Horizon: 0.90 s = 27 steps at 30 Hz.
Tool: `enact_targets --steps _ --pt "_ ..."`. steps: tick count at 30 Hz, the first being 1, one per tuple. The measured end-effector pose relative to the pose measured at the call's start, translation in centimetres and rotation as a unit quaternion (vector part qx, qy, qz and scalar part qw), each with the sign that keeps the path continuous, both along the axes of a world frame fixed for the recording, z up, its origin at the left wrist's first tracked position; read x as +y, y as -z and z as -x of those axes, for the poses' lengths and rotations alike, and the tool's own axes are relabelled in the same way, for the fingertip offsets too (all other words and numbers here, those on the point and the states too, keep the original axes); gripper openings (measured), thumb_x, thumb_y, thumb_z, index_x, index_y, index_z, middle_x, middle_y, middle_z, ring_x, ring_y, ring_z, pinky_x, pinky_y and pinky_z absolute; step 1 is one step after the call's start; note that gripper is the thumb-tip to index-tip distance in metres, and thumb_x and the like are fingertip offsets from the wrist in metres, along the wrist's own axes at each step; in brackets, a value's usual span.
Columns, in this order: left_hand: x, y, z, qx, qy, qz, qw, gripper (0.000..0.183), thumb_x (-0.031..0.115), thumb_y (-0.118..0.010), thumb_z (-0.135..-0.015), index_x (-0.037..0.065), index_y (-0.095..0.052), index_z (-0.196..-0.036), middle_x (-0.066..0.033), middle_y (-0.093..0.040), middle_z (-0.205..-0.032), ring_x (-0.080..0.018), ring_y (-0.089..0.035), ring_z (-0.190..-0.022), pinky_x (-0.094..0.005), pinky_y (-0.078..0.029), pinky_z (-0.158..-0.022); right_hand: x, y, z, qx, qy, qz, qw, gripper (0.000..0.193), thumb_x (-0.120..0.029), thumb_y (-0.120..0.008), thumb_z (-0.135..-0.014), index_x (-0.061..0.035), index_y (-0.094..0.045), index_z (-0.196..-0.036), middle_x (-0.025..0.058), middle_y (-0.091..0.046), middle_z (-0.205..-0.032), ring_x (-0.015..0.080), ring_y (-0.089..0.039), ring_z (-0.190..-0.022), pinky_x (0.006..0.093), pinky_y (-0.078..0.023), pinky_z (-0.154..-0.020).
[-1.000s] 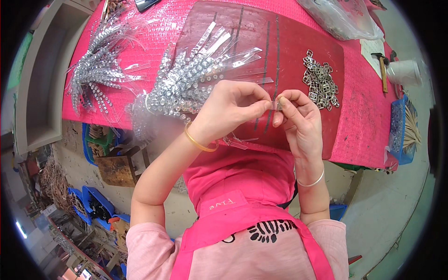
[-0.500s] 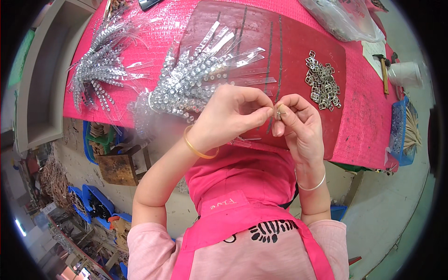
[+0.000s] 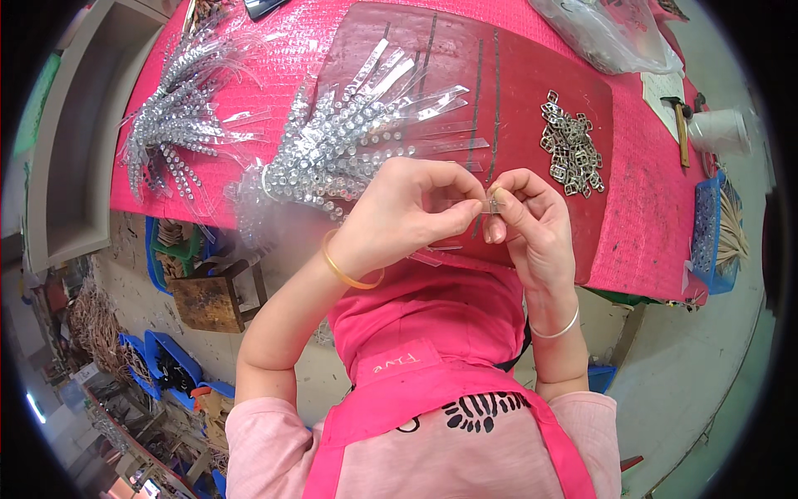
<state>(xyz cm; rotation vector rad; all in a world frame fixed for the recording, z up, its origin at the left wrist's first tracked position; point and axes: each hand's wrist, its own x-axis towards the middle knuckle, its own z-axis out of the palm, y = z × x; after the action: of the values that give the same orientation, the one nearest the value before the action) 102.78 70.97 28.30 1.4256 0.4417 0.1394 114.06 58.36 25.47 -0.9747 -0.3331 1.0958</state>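
Note:
My left hand [image 3: 409, 204] pinches a clear plastic strip [image 3: 485, 205] between thumb and forefinger, over the near part of a dark red mat [image 3: 524, 108]. Facing it, my right hand [image 3: 542, 224] grips a small metal buckle [image 3: 496, 201] at its fingertips. The strip's end meets the buckle; whether it passes through is too small to tell. Left of my hands lies a tied bundle of clear straps with silvery gems [image 3: 320, 162], its loose ends fanned toward the mat. A heap of metal buckles [image 3: 572, 148] rests on the mat beyond my right hand.
Another gem-strap bundle [image 3: 170, 112] lies on the pink table cover [image 3: 644, 200] at far left. A plastic bag [image 3: 611, 37] sits at the back right, near a hammer [image 3: 682, 133] and a white spool [image 3: 720, 131]. A blue basket [image 3: 708, 237] hangs by the right edge.
Both hands stay nearly in place. A short clear length now shows between my left fingertips and the buckle, where the fingertips were closer before.

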Motion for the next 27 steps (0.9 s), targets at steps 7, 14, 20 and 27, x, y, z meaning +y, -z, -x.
enact_targets --steps 7,14,20,27 --pt "-0.5 0.2 -0.4 -0.029 -0.014 -0.070 0.997 0.010 0.005 -0.059 -0.073 -0.002 -0.061 -0.079 -0.0015 -0.058 -0.065 -0.0034 -0.051 -0.059 -0.0180 -0.041 -0.051 -0.1 0.1 0.1 -0.004 0.004 0.001 1.000 0.010 -0.003 -0.055 -0.080 0.0023 -0.053 -0.088 0.0058 -0.057 -0.073 0.0087 -0.051 -0.055 0.0188 -0.042 -0.052" --pt "0.4 -0.1 0.4 -0.024 0.023 -0.217 0.976 0.007 0.007 -0.059 -0.075 0.002 -0.062 -0.078 -0.0036 -0.061 -0.067 -0.0089 -0.056 -0.060 -0.0295 -0.042 -0.076 -0.1 0.1 0.3 -0.063 0.016 0.011 0.998 0.009 -0.004 -0.056 -0.081 0.0018 -0.052 -0.087 0.0047 -0.056 -0.072 0.0074 -0.050 -0.057 0.0183 -0.041 -0.053" --pt "1.1 -0.1 1.2 0.005 0.031 -0.297 0.954 0.009 0.012 -0.059 -0.072 0.005 -0.061 -0.077 -0.0084 -0.060 -0.068 -0.0241 -0.057 -0.070 -0.0448 -0.030 -0.094 0.2 -0.4 1.3 -0.137 0.019 0.028 0.990 0.007 -0.002 -0.056 -0.080 0.0016 -0.053 -0.086 0.0035 -0.056 -0.073 0.0057 -0.050 -0.058 0.0172 -0.041 -0.053" --pt "0.4 0.5 2.2 -0.143 -0.060 -0.468 0.870 0.009 0.011 -0.063 -0.070 0.003 -0.060 -0.074 -0.0082 -0.056 -0.069 -0.0231 -0.055 -0.072 -0.0360 -0.041 -0.069 0.0 -0.8 2.6 -0.327 0.100 0.053 0.938 0.006 0.002 -0.057 -0.076 0.0003 -0.054 -0.081 0.0027 -0.054 -0.071 0.0076 -0.051 -0.060 0.0195 -0.042 -0.053"
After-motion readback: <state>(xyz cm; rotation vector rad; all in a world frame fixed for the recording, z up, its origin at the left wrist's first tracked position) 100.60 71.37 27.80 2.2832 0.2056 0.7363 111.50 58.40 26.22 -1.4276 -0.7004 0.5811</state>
